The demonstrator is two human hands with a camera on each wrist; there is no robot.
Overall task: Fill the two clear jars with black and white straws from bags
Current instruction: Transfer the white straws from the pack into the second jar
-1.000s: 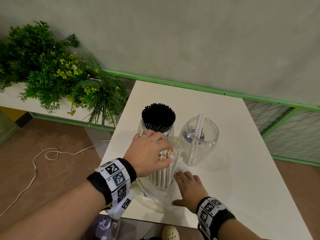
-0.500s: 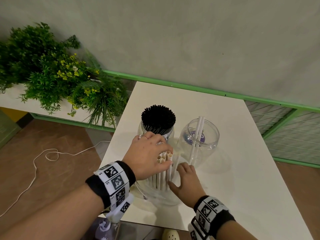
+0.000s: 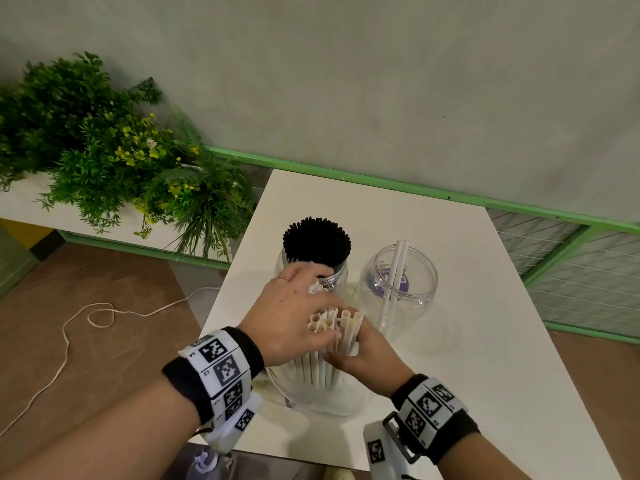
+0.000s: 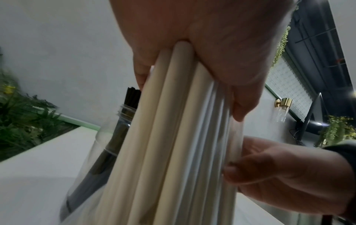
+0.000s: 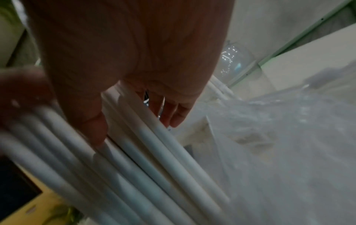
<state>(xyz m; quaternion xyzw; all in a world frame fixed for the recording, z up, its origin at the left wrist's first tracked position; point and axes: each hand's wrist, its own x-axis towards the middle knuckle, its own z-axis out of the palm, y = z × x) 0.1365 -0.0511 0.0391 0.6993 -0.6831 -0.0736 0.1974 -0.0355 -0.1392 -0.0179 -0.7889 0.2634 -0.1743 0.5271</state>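
Your left hand (image 3: 294,317) is wrapped around the top of a bundle of white straws (image 3: 325,344), fingers curled over the open ends; the left wrist view shows the thumb and fingers closed around the bundle from both sides. The bundle stands upright inside a clear bag (image 3: 322,400) that rests near the front edge of the surface (image 3: 485,341).

Your right hand (image 3: 367,351) is at the right side of the same bundle, below the left. Its thumb and fingers pinch a few straws at the bundle's outer edge and hold them slightly apart from the rest. The right wrist view is blurred, but the thumb lies across the straws.

Two clear jars stand behind the bag, toward the middle of the surface. The left jar (image 3: 332,277) is packed with black straws (image 3: 317,240); your left hand's knuckles are just in front of its rim. The right jar (image 3: 398,282) holds two white straws leaning upright, with a purple label visible through its wall.

Plants (image 3: 104,168) sit in a planter off the left edge. A white cord (image 3: 86,317) lies on the floor.
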